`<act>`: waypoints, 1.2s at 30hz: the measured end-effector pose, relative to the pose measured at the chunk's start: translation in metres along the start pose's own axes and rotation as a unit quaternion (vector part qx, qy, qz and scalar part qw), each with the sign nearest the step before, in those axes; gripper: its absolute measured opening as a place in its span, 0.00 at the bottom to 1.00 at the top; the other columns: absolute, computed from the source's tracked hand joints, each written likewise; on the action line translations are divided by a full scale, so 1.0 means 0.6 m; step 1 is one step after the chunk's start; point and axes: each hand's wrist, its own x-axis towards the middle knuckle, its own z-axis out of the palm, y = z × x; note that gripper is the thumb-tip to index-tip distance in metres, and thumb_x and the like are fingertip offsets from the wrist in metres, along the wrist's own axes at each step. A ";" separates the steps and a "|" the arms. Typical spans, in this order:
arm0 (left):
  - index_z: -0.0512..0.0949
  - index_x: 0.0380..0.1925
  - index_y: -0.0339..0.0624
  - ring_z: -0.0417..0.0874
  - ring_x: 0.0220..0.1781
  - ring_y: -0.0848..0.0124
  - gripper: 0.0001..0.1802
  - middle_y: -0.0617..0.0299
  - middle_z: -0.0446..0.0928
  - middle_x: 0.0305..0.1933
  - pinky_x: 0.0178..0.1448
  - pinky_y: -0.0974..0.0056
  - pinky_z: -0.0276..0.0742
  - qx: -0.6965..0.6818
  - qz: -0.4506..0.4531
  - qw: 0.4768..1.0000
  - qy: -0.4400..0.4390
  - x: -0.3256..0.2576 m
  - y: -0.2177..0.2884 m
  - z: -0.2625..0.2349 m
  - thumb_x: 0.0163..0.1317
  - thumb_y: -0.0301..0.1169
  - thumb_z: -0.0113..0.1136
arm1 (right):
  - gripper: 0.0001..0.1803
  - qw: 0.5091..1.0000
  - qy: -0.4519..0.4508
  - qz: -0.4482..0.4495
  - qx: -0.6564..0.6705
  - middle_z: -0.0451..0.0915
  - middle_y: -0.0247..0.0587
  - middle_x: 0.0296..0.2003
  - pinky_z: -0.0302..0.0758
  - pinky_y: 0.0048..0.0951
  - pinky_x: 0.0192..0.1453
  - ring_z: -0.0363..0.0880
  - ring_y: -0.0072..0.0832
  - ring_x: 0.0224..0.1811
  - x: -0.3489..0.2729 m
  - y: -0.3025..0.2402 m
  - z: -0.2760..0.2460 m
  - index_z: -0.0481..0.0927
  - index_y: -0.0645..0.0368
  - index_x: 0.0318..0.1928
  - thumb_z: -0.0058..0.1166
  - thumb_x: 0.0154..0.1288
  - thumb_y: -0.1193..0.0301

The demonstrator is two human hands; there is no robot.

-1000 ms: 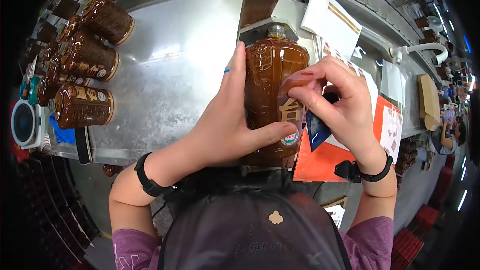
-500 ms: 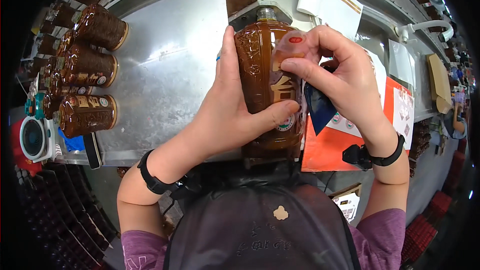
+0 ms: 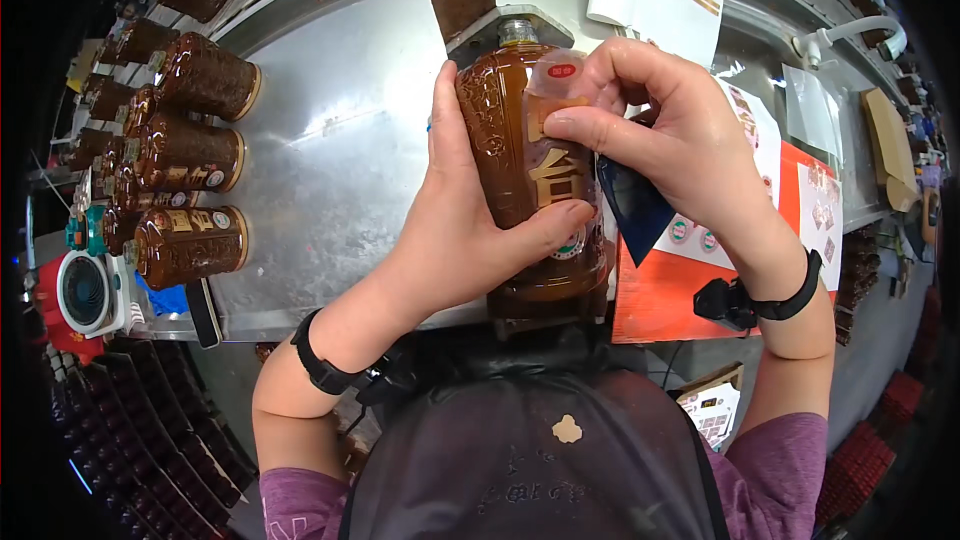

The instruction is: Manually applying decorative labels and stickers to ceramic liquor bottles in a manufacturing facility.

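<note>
A brown glass bottle (image 3: 507, 175) with a clear neck and gold characters lies on its back in front of me, neck pointing away. My left hand (image 3: 455, 225) grips it, with the fingers along its left side and the thumb pressed on the front near a small round emblem. A clear film (image 3: 550, 90) with a red oval mark lies over the bottle's right front. At this film's right edge, my right hand (image 3: 665, 135) is closed in a pinch. A dark blue pointed sheet or scraper (image 3: 638, 210) sticks out below the right palm; its grip is hidden.
Several brown bottles (image 3: 190, 155) lie at the left of the metal table (image 3: 330, 110). An angled metal stop (image 3: 480, 35) meets the bottle's neck end. An orange sheet (image 3: 645, 300) with sticker sheets, white paper (image 3: 660, 0) and a white bent pipe (image 3: 850, 40) are at right. A fan (image 3: 85, 290) stands left.
The view has shifted slightly. My left hand keeps its hold on the bottle, and my right hand still pinches the film, its fingers a little changed in pose.
</note>
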 end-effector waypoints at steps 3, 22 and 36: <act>0.25 0.70 0.26 0.65 0.71 0.52 0.70 0.40 0.61 0.68 0.74 0.54 0.61 -0.032 -0.031 0.999 0.005 0.001 -0.003 0.001 0.53 0.40 0.75 | 0.10 0.999 -0.015 0.038 0.022 0.71 0.24 0.26 0.67 0.18 0.38 0.66 0.13 0.31 0.000 -0.009 -0.001 0.77 0.61 0.32 0.68 0.59 0.73; 0.30 0.73 0.32 0.70 0.68 0.60 0.59 0.45 0.64 0.69 0.72 0.56 0.65 -0.135 -0.070 0.988 0.018 0.012 0.011 -0.004 0.61 0.34 0.69 | 0.11 0.993 -0.005 0.060 0.099 0.76 0.23 0.24 0.68 0.16 0.31 0.68 0.09 0.27 0.009 0.005 -0.010 0.81 0.60 0.34 0.68 0.61 0.67; 0.29 0.73 0.34 0.71 0.68 0.60 0.61 0.45 0.63 0.68 0.72 0.56 0.65 -0.131 -0.063 0.989 0.014 0.018 0.006 -0.003 0.59 0.33 0.70 | 0.07 0.986 -0.018 0.118 0.119 0.73 0.19 0.27 0.64 0.13 0.36 0.65 0.08 0.30 0.012 0.000 -0.012 0.80 0.59 0.34 0.66 0.63 0.72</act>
